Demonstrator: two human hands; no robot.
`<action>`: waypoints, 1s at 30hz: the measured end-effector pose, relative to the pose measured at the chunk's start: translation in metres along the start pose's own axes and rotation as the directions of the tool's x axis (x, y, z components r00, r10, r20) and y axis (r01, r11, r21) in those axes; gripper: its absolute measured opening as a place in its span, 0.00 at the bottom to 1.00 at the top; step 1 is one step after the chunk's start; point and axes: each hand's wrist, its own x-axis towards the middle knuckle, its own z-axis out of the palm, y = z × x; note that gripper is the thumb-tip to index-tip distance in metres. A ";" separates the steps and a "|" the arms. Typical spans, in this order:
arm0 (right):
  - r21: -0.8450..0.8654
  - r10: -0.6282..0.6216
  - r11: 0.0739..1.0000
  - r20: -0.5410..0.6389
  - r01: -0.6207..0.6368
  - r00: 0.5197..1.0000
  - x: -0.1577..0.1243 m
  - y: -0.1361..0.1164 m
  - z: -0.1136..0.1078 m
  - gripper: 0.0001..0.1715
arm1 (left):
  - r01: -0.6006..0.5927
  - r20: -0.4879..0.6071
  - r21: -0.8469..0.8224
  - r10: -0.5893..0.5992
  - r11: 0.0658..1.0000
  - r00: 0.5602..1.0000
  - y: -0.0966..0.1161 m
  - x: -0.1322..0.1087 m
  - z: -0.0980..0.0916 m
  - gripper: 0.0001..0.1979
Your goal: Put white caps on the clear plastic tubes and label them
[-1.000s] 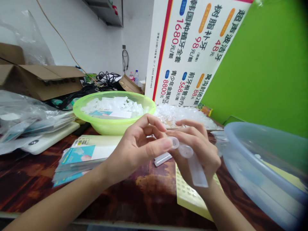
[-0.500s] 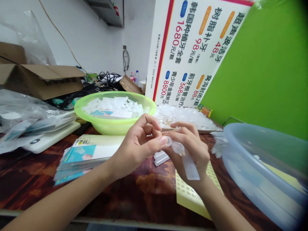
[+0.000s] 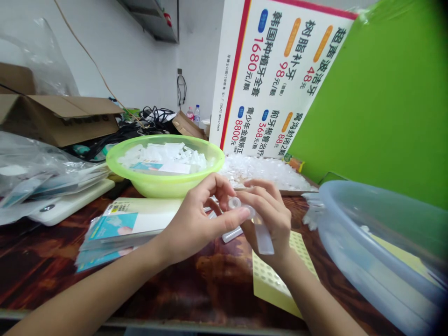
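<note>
My left hand (image 3: pixel 196 221) is closed in a pinch, with a small clear ring-ended plastic piece (image 3: pixel 234 202) at its thumb and index finger. The tip of its thumb touches a clear rounded end beside my right fingers. My right hand (image 3: pixel 271 212) is curled round a translucent plastic piece whose flat strip (image 3: pixel 264 239) hangs below the fingers. Fingers hide where the two pieces meet, so I cannot tell whether they are joined. Below my hands, clear plastic tubes (image 3: pixel 232 234) lie on the dark table, partly covered. A yellow sheet of round clear dots (image 3: pixel 271 280) lies under my right wrist.
A green basin (image 3: pixel 164 186) of clear plastic pieces stands behind my left hand. Packaged cards (image 3: pixel 115 225) are stacked at left. A blue translucent tub (image 3: pixel 336 233) stands at right. More clear pieces (image 3: pixel 262 170) are heaped below a price board (image 3: pixel 224 84).
My hands have shifted slightly left with the view. The ring-ended piece has turned to show its opening, and the flat strip hangs more upright.
</note>
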 end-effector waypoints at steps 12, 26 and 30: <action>-0.168 -0.020 0.986 0.001 0.020 1.000 -0.012 0.014 0.008 0.13 | 0.147 0.062 0.035 -0.149 0.989 0.987 -0.009 0.008 -0.008 0.16; -0.334 0.309 0.919 0.283 -0.208 0.908 -0.012 0.047 -0.001 0.07 | 0.103 -0.037 0.169 -0.098 0.980 0.994 -0.022 0.018 -0.012 0.18; -0.647 0.632 0.727 0.503 -0.227 0.590 -0.012 0.067 -0.017 0.07 | 0.113 0.003 0.261 -0.118 0.959 0.993 -0.017 0.017 -0.013 0.17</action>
